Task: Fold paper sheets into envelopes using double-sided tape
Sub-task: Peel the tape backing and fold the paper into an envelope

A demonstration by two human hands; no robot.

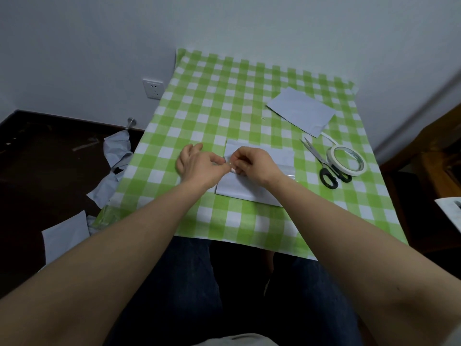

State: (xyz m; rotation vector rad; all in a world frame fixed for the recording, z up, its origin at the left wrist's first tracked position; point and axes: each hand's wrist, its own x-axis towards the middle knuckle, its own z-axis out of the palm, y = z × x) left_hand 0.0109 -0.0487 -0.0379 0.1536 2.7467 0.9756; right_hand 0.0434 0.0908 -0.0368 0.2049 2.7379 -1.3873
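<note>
A folded white paper sheet lies in the middle of the green checked tablecloth. Over its left edge both hands meet. My right hand pinches a small white strip of tape with curled fingers. My left hand pinches the strip's other end between thumb and forefinger, its remaining fingers spread out. A shiny tape band runs along the sheet's right side. The roll of double-sided tape lies to the right, with a loose tail.
Black-handled scissors lie beside the roll. A finished white envelope sits at the back right. Crumpled paper scraps and a flat sheet lie on the dark floor at left. A wall socket is at the left.
</note>
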